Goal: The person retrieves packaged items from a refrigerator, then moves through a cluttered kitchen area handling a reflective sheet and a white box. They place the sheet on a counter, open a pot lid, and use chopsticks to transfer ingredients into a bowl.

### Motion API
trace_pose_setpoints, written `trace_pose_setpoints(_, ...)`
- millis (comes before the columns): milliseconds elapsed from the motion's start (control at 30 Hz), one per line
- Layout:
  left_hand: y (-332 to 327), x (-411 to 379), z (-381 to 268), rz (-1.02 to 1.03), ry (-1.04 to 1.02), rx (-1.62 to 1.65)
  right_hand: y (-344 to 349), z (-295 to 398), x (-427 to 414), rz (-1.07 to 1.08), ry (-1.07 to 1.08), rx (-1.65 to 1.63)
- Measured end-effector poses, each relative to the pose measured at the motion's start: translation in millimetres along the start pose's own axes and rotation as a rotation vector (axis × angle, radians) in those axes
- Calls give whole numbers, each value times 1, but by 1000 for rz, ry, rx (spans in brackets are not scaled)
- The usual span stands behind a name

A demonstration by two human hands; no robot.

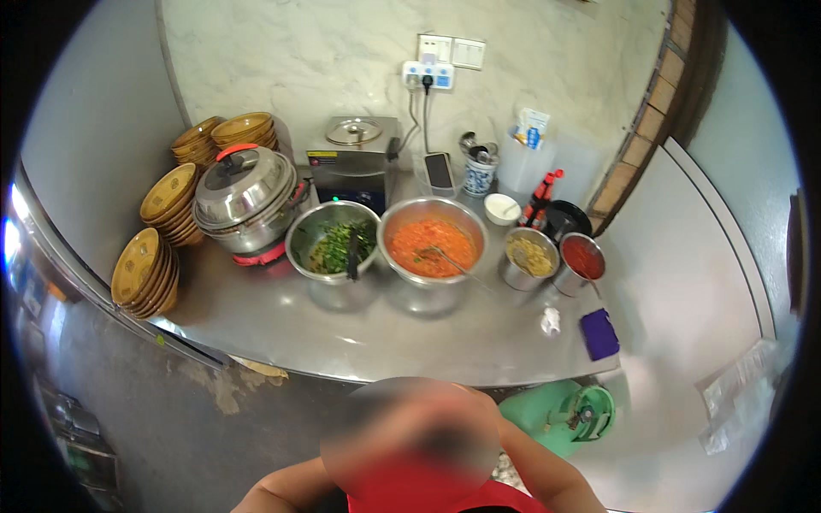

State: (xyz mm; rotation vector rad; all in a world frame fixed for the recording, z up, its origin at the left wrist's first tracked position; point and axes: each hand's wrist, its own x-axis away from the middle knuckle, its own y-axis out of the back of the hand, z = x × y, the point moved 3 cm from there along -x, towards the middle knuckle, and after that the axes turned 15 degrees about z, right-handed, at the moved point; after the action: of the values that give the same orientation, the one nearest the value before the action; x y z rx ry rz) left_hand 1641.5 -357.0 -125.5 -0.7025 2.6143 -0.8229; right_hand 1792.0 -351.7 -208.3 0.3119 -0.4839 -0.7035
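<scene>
My left forearm (288, 484) and my right forearm (545, 462) reach in from the bottom toward a blurred patch before my red clothing. The blur hides my hands, so what they hold cannot be seen. Past them stands a steel counter (359, 346). On it, a steel bowl (298, 247) contains chopped greens (337, 240) and a black-handled utensil (352, 256). Close beside it, a second steel bowl (387, 240) holds an orange-red chunky mixture (426, 240) with a metal spoon (452, 260). Farther right are steel pots of yellowish mince (529, 253) and red sauce (582, 256).
Stacked brown bowls (144, 276) and a lidded steel pot (247, 199) occupy the left. Behind are a boxy steel appliance (349, 167), a phone (439, 170) and a utensil cup (479, 177). A purple cloth (600, 335) lies right; a green gas cylinder (545, 410) stands below.
</scene>
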Motion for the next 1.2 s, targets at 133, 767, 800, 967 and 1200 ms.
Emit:
trace_pose_setpoints(133, 74, 39, -7, -292, 98, -256, -12, 43, -46, 140, -187, -473)
trace_pose_setpoints(767, 169, 123, -45, -658, 316, -688, 117, 83, -283, -114, 359, 959)
trace_pose_setpoints(800, 167, 126, -47, -656, 378, -853, 120, 88, -288, -176, 486, 955)
trace_pose_setpoints(967, 166, 148, -32, -984, 163, -202, 169, 99, -325, -349, 510, 587)
trace_pose_setpoints(1200, 181, 149, -32, -953, 235, -196, 220, 110, -340, -384, 131, 340)
